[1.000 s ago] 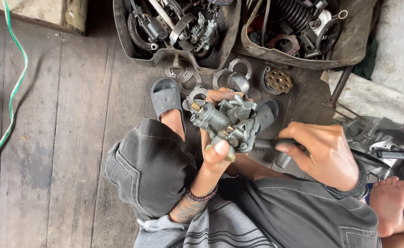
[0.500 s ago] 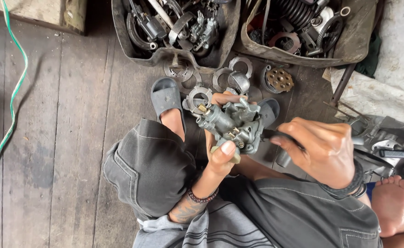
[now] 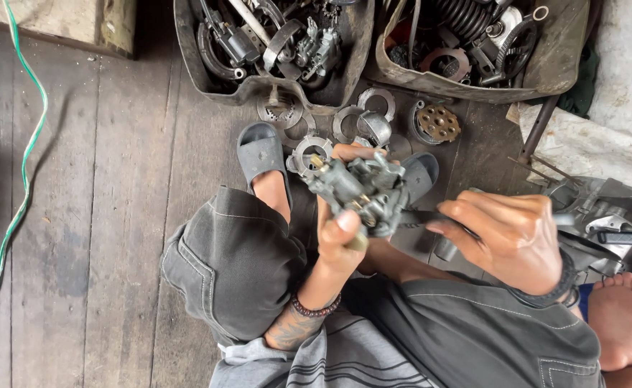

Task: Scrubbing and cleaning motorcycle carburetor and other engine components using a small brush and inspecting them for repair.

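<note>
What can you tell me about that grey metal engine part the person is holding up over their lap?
The engine part is a small, lumpy casting of dull grey metal, grimy, with brass-coloured fittings poking out of its upper left end. It looks like a carburettor. It is held off the floor, tilted, above the person's knees and sandalled feet. The left hand grips it from below, thumb pressed on its near side. The right hand holds a dark tool whose tip meets the part's right side.

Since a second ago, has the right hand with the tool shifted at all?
Yes, slightly. The right hand has slid left, toward the grey carburettor held in the left hand, judged against the brass-coloured disc on the floor, which stayed put.
</note>
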